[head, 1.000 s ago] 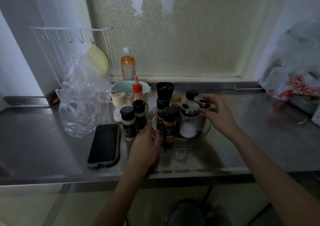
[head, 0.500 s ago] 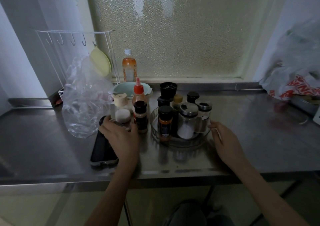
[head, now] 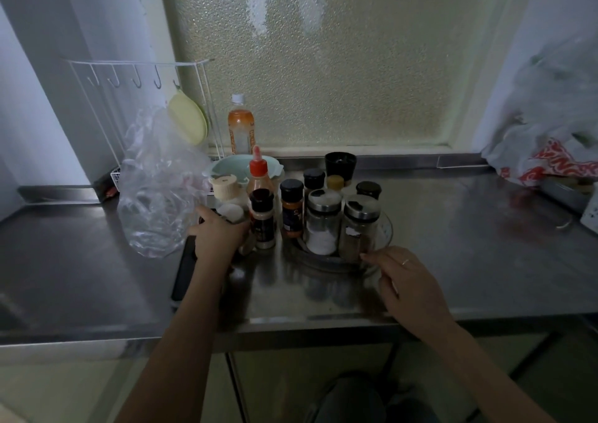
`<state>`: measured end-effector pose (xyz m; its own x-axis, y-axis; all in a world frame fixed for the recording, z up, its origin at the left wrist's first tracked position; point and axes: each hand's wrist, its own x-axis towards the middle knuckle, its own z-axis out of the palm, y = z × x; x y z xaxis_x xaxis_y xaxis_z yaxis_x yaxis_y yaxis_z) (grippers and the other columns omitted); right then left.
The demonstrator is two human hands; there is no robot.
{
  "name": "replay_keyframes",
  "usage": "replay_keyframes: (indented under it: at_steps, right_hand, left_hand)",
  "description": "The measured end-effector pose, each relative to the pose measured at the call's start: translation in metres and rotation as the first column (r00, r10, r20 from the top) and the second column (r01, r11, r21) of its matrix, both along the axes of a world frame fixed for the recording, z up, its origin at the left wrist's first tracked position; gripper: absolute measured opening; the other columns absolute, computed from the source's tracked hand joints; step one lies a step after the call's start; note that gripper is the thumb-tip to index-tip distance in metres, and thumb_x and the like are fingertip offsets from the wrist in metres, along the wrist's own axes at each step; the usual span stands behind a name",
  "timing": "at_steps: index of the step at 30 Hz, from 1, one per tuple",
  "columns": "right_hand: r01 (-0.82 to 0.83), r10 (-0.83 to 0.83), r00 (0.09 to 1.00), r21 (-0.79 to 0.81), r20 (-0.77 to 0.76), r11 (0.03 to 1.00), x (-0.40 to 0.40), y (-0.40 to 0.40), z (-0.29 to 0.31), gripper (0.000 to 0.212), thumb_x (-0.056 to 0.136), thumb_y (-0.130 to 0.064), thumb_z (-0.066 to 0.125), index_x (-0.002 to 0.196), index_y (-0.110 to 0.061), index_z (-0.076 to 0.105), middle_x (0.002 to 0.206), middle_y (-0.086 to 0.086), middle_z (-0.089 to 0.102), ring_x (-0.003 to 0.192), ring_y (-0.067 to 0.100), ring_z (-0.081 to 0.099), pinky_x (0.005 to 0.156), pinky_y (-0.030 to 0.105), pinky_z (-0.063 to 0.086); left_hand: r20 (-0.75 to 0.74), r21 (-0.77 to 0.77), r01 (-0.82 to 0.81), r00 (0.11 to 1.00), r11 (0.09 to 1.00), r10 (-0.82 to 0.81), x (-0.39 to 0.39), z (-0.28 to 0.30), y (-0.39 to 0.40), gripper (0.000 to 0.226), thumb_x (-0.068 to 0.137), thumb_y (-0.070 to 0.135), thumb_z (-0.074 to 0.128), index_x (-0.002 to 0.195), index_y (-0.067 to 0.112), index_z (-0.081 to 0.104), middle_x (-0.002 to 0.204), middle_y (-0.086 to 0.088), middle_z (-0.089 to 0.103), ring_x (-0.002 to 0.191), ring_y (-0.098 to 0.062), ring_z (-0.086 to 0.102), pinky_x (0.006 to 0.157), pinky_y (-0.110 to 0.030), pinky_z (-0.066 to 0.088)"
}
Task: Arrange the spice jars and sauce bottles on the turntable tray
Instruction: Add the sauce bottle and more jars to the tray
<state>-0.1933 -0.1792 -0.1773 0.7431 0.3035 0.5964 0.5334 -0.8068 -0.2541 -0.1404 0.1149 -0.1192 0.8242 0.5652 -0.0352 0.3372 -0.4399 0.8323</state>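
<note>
The clear round turntable tray [head: 385, 228] sits mid-counter and carries several jars: an orange-labelled spice jar [head: 292, 210], a glass jar of white powder [head: 323, 225], a steel-lidded glass jar [head: 359, 228], dark-lidded jars and a black grinder [head: 340, 164] behind. Left of the tray stand a black-lidded spice jar [head: 262, 220], a red-capped sauce bottle [head: 258, 176] and a cream-lidded jar [head: 223, 189]. My left hand [head: 216, 239] is closed around a small pale-topped jar [head: 230, 211], mostly hidden by the fingers. My right hand [head: 408, 280] rests fingertips on the tray's front rim.
A dark phone [head: 183, 272] lies under my left forearm. A crumpled clear plastic bag [head: 158, 189], a white wire rack [head: 142, 76], an orange drink bottle [head: 241, 128] and a pale green bowl [head: 223, 167] stand at back left. Plastic bags [head: 550, 150] crowd the right.
My left hand left the tray's rim and closed on a jar to its left. My right hand slid round the rim to the front, and the jars on the tray turned with it.
</note>
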Motion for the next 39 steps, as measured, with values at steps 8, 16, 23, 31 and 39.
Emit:
replay_keyframes:
  at_steps: [8, 16, 23, 31, 39]
  right_hand:
    - [0.006, -0.005, 0.999, 0.058, -0.034, 0.998, -0.002, 0.002, 0.002, 0.042, 0.073, 0.001, 0.045, 0.11, -0.009, 0.064, 0.1, 0.01, 0.063, 0.101, 0.017, 0.049, 0.094, 0.008, 0.031]
    - [-0.02, 0.023, 0.999, 0.064, -0.047, 0.998, -0.007, 0.009, 0.005, 0.047, 0.075, -0.008, 0.038, 0.113, -0.01, 0.065, 0.104, 0.008, 0.064, 0.105, 0.016, 0.049, 0.097, 0.003, 0.027]
    - [-0.02, 0.028, 0.996, 0.095, -0.085, 0.995, -0.007, 0.015, 0.0, 0.049, 0.074, -0.012, 0.034, 0.114, -0.015, 0.062, 0.11, 0.006, 0.062, 0.109, 0.016, 0.047, 0.097, 0.009, 0.03]
    - [-0.006, 0.017, 0.996, 0.113, -0.092, 0.994, -0.009, 0.017, 0.002, 0.051, 0.073, -0.013, 0.032, 0.113, -0.013, 0.064, 0.111, 0.006, 0.064, 0.109, 0.014, 0.047, 0.097, 0.013, 0.031]
    - [-0.027, 0.043, 0.995, 0.162, -0.094, 0.986, -0.01, 0.013, 0.003, 0.053, 0.074, -0.014, 0.031, 0.115, -0.016, 0.065, 0.113, 0.001, 0.064, 0.111, 0.01, 0.048, 0.1, 0.009, 0.031]
  left_hand:
    - [0.249, -0.078, -0.029, 0.967, 0.997, 0.048, -0.011, -0.014, -0.009, 0.067, 0.066, 0.048, 0.074, 0.114, 0.011, 0.046, 0.114, -0.013, 0.058, 0.102, -0.031, 0.059, 0.076, -0.041, 0.05]
    - [0.602, 0.119, 0.266, 0.747, 0.957, -0.282, -0.046, 0.014, -0.072, 0.044, 0.072, 0.025, 0.072, 0.111, 0.019, 0.053, 0.104, 0.002, 0.059, 0.093, -0.01, 0.058, 0.076, -0.022, 0.047]
    - [0.402, 0.3, 0.478, 0.722, 0.826, -0.563, -0.021, -0.001, -0.101, 0.063, 0.077, 0.022, 0.072, 0.133, 0.016, 0.044, 0.125, -0.007, 0.05, 0.114, -0.023, 0.051, 0.089, -0.025, 0.037]
    - [0.428, 0.239, 0.502, 0.714, 0.831, -0.555, -0.007, -0.024, -0.096, 0.095, 0.071, 0.021, 0.079, 0.146, 0.019, 0.021, 0.143, -0.008, 0.043, 0.133, -0.021, 0.039, 0.107, -0.032, 0.034]
    - [0.584, 0.215, 0.274, 0.734, 0.938, -0.348, -0.034, -0.027, -0.072, 0.06, 0.08, 0.015, 0.071, 0.13, 0.017, 0.038, 0.108, -0.002, 0.059, 0.09, -0.014, 0.061, 0.076, -0.03, 0.053]
